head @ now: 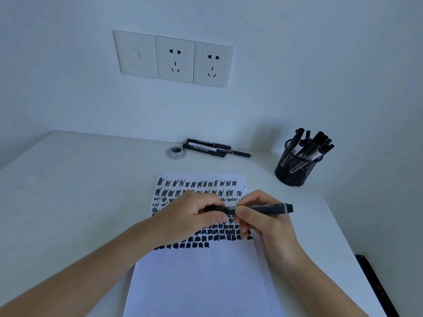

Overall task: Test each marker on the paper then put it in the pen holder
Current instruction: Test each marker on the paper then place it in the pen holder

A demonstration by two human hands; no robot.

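Both hands meet at the centre of the frame over the white sheet of paper (196, 280), and between them lies a black marker with a grey band (263, 208), held level, its long barrel running out to the right. The left hand (194, 213) is curled shut around the marker's left end, so that end (cap or tip, no telling which) is hidden inside the fist. The right hand (261, 220) pinches the barrel just right of the grey band, thumb in front and fingers wrapped behind; the printed label on the barrel is too small to read. The hands cover the middle rows of black scribbles on the paper, and both forearms are cut off by the lower edge. At the upper right of the white desk (68, 191) stands a black wire-mesh pen holder (295, 170), crowded with markers. Against the wall, at centre top of the desk, lies a small heap of loose black markers (212, 148), their exact number hard to count.
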